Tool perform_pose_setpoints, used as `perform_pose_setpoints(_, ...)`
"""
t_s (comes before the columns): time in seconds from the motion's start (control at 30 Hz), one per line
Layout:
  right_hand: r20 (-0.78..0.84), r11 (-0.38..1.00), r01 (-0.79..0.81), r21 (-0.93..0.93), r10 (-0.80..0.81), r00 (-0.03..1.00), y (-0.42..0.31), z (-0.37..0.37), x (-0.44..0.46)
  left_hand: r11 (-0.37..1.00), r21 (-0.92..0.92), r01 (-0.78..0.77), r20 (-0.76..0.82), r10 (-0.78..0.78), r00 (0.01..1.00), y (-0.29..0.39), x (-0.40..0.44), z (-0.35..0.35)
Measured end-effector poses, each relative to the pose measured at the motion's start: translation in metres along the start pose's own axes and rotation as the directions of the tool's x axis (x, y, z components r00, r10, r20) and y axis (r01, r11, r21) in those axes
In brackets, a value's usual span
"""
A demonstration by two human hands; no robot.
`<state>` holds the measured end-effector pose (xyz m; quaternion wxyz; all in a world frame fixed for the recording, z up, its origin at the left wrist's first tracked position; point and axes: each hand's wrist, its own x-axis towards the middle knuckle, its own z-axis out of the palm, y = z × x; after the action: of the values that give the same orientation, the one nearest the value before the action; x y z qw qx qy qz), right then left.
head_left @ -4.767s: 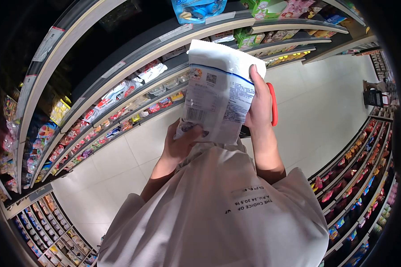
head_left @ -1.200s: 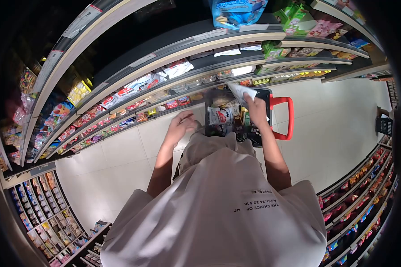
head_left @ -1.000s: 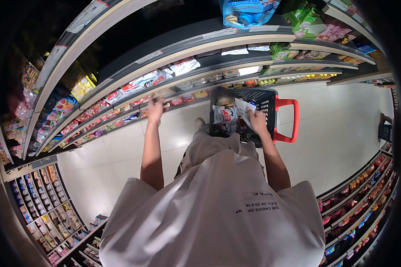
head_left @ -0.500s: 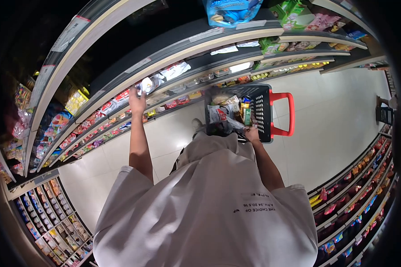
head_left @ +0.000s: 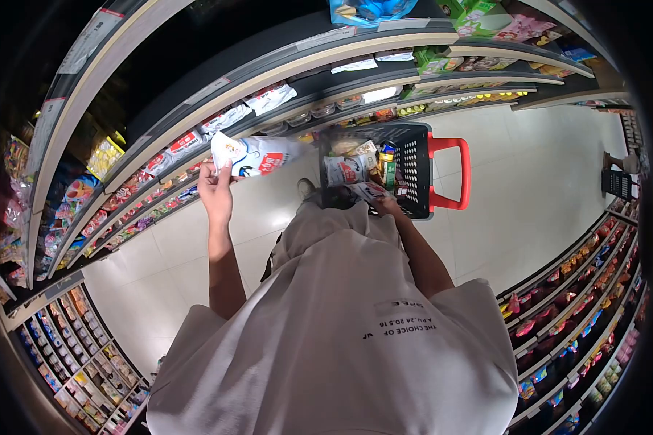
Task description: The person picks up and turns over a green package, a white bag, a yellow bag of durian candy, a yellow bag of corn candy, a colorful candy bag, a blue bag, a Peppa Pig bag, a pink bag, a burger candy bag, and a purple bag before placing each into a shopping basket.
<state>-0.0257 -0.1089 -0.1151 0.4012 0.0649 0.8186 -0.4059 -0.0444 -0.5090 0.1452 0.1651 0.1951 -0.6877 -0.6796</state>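
Observation:
A white snack bag with red and blue print point(head_left: 257, 156) is pinched by its left end in my left hand point(head_left: 216, 185), in front of the lower shelves. My right hand point(head_left: 386, 205) is low at the near side of the black shopping basket point(head_left: 412, 170), closed on a dark and white packet point(head_left: 368, 191) at the basket's edge. Inside the basket lie another white bag with red print point(head_left: 345, 170), a green and yellow package point(head_left: 389, 174) and several other packs. The basket's red handle point(head_left: 464, 174) points right.
Long curved shelves point(head_left: 283, 54) of packaged snacks run across the top and left. More racks stand at the lower left point(head_left: 80, 355) and lower right point(head_left: 580, 312). Another black basket point(head_left: 618, 183) is at the far right. A shoe point(head_left: 305, 188) shows beside the near basket, on the tiled floor point(head_left: 515, 174).
My left hand reached to the shelf and drew a white bag away from it. My right hand, with its packet, moved down to the basket's near side.

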Motion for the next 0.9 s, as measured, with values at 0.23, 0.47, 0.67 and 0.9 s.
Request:
perform_pose_setpoints(0.23, 0.219, 0.889, 0.02, 0.457, -0.135, 0.966, -0.128, -0.044, -0.03, 0.933, -0.263, 0.245, 0.221, -0.189, 0.957, 0.043, -0.021, 0.05)
perform_pose_setpoints(0.47, 0.487, 0.471, -0.211, 0.857, -0.604, 0.63, -0.236, -0.085, -0.119, 0.861, -0.372, 0.348, 0.393, -0.193, 0.899, 0.052, -0.024, 0.083)
perform_pose_setpoints(0.67, 0.054, 0.571, 0.384, 0.725, -0.604, 0.795, -0.259, -0.083, -0.156, 0.777, -0.532, 0.337, 0.462, -0.067, 0.884, 0.061, -0.036, 0.097)
perform_pose_setpoints(0.9, -0.197, 0.656, 0.748, 0.1, -0.724, 0.661, -0.291, -0.119, -0.218, 0.664, -0.54, 0.518, 0.563, -0.172, 0.808, 0.059, -0.068, 0.122)
